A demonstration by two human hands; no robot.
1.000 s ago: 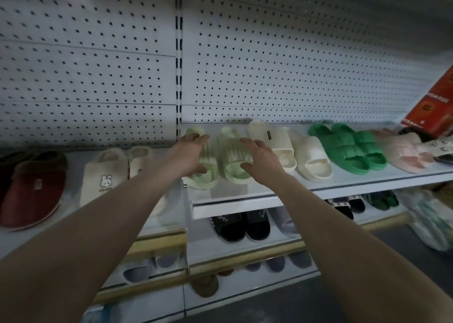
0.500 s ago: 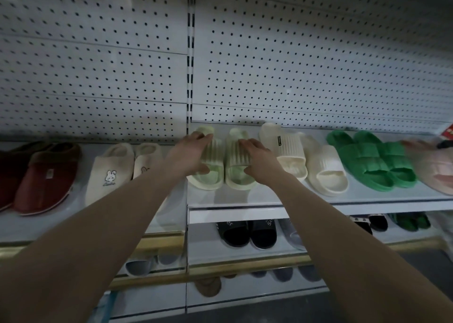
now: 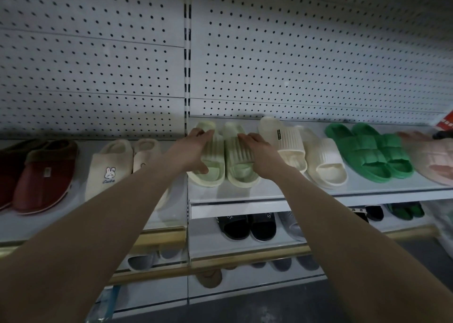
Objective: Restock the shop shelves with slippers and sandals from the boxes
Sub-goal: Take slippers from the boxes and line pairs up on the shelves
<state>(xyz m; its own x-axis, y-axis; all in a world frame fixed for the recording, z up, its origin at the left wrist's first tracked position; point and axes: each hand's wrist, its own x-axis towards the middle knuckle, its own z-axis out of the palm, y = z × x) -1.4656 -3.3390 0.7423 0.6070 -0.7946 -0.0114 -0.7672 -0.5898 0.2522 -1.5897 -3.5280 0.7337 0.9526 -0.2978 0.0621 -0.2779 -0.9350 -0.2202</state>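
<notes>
As the left hand (image 3: pixel 193 151) and right hand (image 3: pixel 259 151) each grip one of the pale green slippers (image 3: pixel 241 173) at the left edge of the shelf (image 3: pixel 245 195), placing looks nearly done (pair aligned); next, release cleanly.

You were looking at a dim, bluish scene. The pegboard (image 3: pixel 294 53) caught the most light, fading to grey at its upper right corner. Below the pegboard the lower shelves (image 3: pixel 245 246) lay in deep shadow, their contents murky. The wide lens bowed the pegboard's seams, and your forearms (image 3: pixel 98 237) below it looked soft.
</notes>
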